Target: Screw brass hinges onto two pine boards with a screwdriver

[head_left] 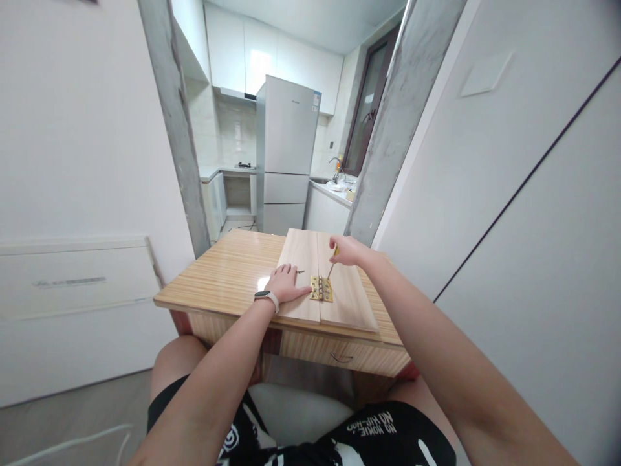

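Note:
Two light wooden boards [352,294] lie side by side on a small wooden table [228,275]. A brass hinge [321,288] spans their seam near the front edge. My right hand [347,250] grips a screwdriver [333,260] with a yellow handle, its tip down on the hinge. My left hand [288,283] lies flat on the left board beside the hinge, fingers spread, a watch on the wrist. A small screw [300,272] rests on the board just beyond the left fingertips.
The table has a drawer with a handle [341,357] facing me. White walls stand close on both sides. Behind the table a kitchen opens, with a silver fridge [286,155] and a counter with a tap [334,169]. My knees are under the table.

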A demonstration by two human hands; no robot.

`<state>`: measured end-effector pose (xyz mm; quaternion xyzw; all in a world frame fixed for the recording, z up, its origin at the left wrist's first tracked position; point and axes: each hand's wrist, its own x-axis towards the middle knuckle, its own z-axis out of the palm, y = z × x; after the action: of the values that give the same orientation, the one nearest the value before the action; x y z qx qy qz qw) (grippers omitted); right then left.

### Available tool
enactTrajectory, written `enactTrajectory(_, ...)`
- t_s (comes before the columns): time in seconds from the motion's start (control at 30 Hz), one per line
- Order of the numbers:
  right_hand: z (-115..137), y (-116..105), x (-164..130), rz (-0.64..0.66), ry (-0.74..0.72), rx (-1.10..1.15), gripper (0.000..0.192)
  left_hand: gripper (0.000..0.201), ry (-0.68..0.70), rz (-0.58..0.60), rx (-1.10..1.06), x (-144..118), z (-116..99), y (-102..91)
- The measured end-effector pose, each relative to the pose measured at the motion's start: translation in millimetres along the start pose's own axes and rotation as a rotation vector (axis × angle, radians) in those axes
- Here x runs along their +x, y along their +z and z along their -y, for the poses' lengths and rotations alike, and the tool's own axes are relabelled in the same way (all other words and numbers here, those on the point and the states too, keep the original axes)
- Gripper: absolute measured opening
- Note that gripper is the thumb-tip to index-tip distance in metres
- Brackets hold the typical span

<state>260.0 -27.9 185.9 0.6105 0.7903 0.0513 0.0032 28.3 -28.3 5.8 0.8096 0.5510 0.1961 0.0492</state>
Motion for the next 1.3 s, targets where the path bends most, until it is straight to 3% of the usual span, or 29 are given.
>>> enactTrajectory(0.2,4.4,-2.1,-6.0,-0.042,0.159,-0.075,0.065,0.098,-0.003,-0.003,-0.002,-1.0,-1.8,-1.7)
enactTrajectory(0.6,-1.8,-5.6,-2.5,0.052,-0.018,-0.041,0.012,0.099,-0.003,-0.007,-0.009,-0.3,-0.7,0.0)
enactTrajectory(0.7,1.7,-5.4,-4.6,0.04,-0.034,-0.026,0.021,0.099,-0.001,-0.004,-0.01,-0.3,-0.6,0.1)
enactTrajectory(0.87,6.8,-3.8,-9.5,-0.031,0.107,-0.052,0.056,0.098,-0.005,0.005,-0.006,0.0,-0.3,-0.6)
enactTrajectory(0.97,5.6,-4.4,-10.5,-0.016,0.152,-0.094,0.062,0.1,0.001,0.01,-0.007,0.2,0.6,-0.6)
enactTrajectory(1.3,3.0,-1.8,-4.4,-0.001,-0.006,-0.056,0.015,0.103,-0.005,0.005,0.01,0.2,0.7,1.0)
